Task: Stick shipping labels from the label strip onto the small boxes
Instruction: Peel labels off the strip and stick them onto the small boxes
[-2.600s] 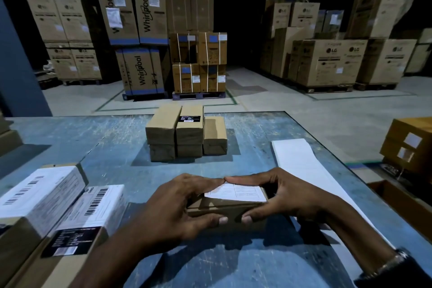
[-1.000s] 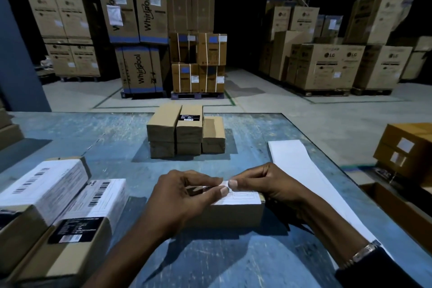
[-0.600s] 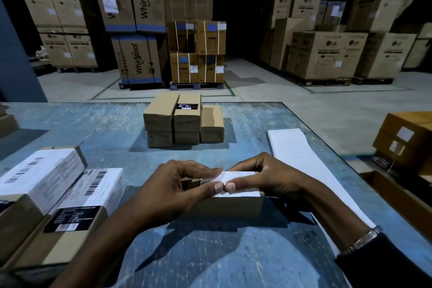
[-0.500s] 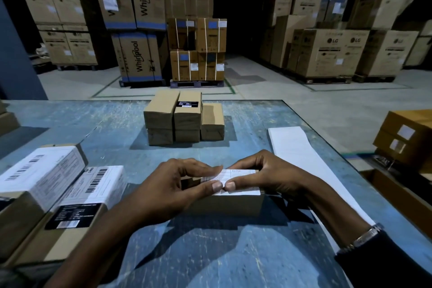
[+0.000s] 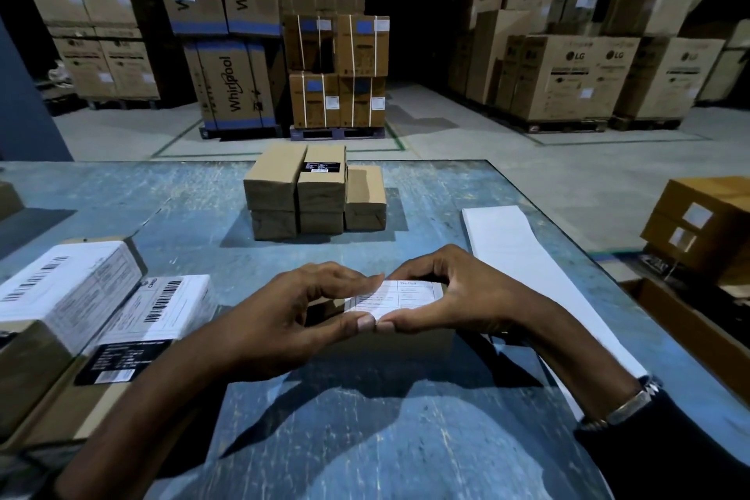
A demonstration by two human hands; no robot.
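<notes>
A small brown box (image 5: 410, 351) lies on the blue table (image 5: 365, 438) in front of me, with a white printed shipping label (image 5: 410, 292) on its top face. My left hand (image 5: 276, 321) and my right hand (image 5: 454, 300) hold the box from either side. Both thumbs meet at the label's near edge, and the fingers arch over the far edge. The long white label strip (image 5: 515, 256) lies on the table to the right of my right hand. Much of the box is hidden by my hands.
A stack of several plain small boxes (image 5: 312, 195) stands at mid-table, one with a black sticker. Two labelled boxes (image 5: 69, 292) (image 5: 158, 311) lie at the left. An open carton (image 5: 690, 333) and brown boxes (image 5: 706, 223) sit off the right edge. Large cartons fill the warehouse behind.
My thumbs have slid from the middle of the label to its near edge, and my fingers have arched over the far edge. The box has stayed in place.
</notes>
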